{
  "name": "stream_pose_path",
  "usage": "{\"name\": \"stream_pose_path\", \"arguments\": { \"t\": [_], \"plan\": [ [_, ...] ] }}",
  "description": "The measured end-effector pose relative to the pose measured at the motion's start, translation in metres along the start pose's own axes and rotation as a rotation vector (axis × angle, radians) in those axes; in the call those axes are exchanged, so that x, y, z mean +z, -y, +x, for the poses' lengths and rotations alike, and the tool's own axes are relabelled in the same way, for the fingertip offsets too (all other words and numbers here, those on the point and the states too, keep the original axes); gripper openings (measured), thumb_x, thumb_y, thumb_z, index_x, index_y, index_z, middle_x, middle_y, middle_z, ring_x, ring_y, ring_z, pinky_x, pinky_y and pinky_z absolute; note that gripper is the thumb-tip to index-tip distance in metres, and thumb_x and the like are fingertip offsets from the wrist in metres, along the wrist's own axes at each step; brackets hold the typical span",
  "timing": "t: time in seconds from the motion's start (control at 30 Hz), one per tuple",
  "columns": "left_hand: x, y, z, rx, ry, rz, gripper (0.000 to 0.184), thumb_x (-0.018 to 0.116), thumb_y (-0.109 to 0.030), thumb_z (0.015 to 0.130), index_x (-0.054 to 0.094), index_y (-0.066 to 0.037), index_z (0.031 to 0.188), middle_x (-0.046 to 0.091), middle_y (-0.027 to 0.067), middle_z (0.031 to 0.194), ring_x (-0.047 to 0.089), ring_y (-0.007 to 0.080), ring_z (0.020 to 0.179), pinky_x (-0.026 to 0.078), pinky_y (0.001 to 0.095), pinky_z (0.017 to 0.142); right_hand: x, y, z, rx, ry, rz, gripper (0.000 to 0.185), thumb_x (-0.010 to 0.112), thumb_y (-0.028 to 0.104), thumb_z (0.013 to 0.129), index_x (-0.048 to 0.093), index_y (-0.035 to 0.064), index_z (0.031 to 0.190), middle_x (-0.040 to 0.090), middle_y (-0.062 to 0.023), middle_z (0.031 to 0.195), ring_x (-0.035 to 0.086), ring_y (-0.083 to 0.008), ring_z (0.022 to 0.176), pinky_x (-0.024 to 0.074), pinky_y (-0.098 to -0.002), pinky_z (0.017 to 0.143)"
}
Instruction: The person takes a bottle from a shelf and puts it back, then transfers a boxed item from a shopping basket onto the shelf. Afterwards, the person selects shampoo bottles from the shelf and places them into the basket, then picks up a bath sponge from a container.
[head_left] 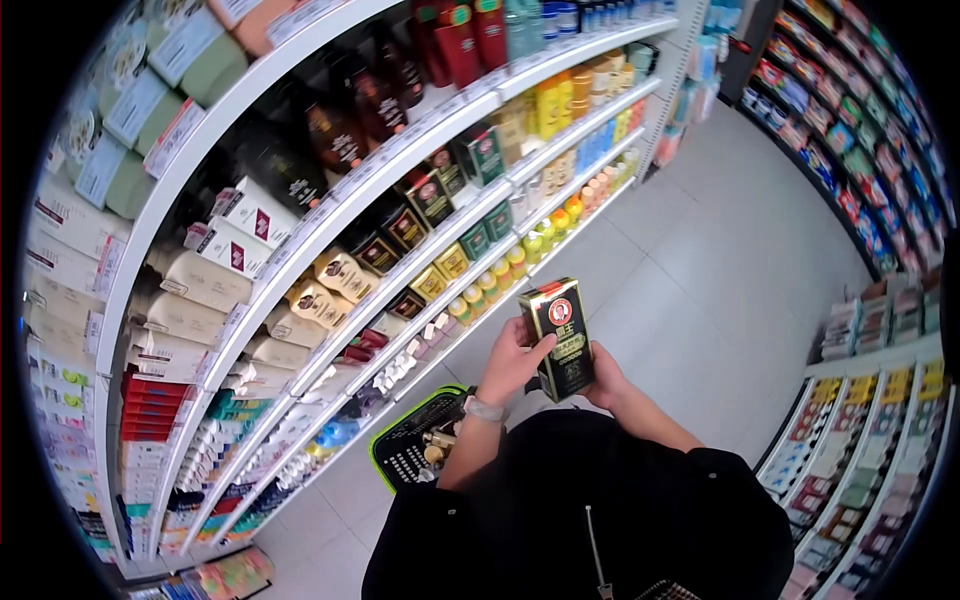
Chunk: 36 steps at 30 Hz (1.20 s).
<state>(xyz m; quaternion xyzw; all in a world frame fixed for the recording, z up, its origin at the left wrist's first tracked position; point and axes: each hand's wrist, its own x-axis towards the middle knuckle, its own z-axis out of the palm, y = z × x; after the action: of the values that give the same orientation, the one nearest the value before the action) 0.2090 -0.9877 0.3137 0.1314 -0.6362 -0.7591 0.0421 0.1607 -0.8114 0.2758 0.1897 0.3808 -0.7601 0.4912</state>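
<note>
Carton (560,345), black and gold with a round red-and-white emblem, is held up before the black top (590,490), above the tiled floor (690,290). I have the left hand (512,358) on its left side, the grip closed to the carton's width with the thumb lying over the front panel; a pale wristband (483,408) circles that wrist. My right hand (604,380) takes the lower right edge, its grip curled in and its fingers running behind. Past the left forearm I see a black shopping basket (398,440) with a bright green rim, low beside the white shelving (470,112). It holds a few pale items, probably bottles, though they are too small for me to be sure. Other dark boxes (430,196) stand on a shelf beyond the carton, to its upper left.
</note>
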Motion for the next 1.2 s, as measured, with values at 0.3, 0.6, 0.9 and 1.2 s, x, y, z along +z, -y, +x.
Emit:
{"name": "stream_pose_path", "arguments": {
  "t": [0.3,0.6,0.9,1.2],
  "plan": [
    [-0.065,-0.046,0.021,0.066,-0.352,0.292,0.052,0.078,-0.027,0.079,0.049,0.004,0.109,0.068,0.0168,0.098,0.067,0.0235,0.09,0.052,0.0335,0.079,0.071,0.001,0.11,0.159,0.03,0.002,0.038,0.04,0.027,0.096,0.059,0.0054,0.119,0.066,-0.0111,0.114,0.064,-0.0248,0.101,0.0496,-0.0416,0.093],
    [-0.103,-0.084,0.065,0.029,-0.572,0.35,0.049,0.078,-0.028,0.078,0.057,-0.001,0.112,0.067,0.0121,0.096,0.065,0.0199,0.088,0.051,0.03,0.073,0.119,0.029,0.178,0.13,0.059,0.043,0.039,0.034,0.027,0.097,0.059,0.0045,0.118,0.066,-0.0111,0.112,0.063,-0.0243,0.103,0.0491,-0.0381,0.093],
    [-0.093,-0.118,0.169,0.212,-0.577,0.701,0.055,0.083,-0.024,0.073,0.057,-0.002,0.116,0.066,0.011,0.098,0.065,0.0195,0.087,0.054,0.0296,0.068,0.129,0.12,0.257,-0.013,0.106,-0.055,0.039,0.036,0.032,0.098,0.058,0.0076,0.119,0.063,-0.0073,0.115,0.06,-0.0199,0.106,0.0471,-0.0348,0.093],
    [-0.077,-0.126,0.235,0.167,-0.448,0.704,0.048,0.078,-0.006,0.075,0.057,-0.003,0.118,0.06,0.0134,0.122,0.061,0.0252,0.111,0.056,0.0324,0.082,0.126,0.18,0.32,0.326,0.354,0.196,0.06,0.034,0.055,0.095,0.051,0.0068,0.127,0.058,-0.0137,0.119,0.057,-0.0295,0.108,0.0462,-0.0434,0.095]
  ]
}}
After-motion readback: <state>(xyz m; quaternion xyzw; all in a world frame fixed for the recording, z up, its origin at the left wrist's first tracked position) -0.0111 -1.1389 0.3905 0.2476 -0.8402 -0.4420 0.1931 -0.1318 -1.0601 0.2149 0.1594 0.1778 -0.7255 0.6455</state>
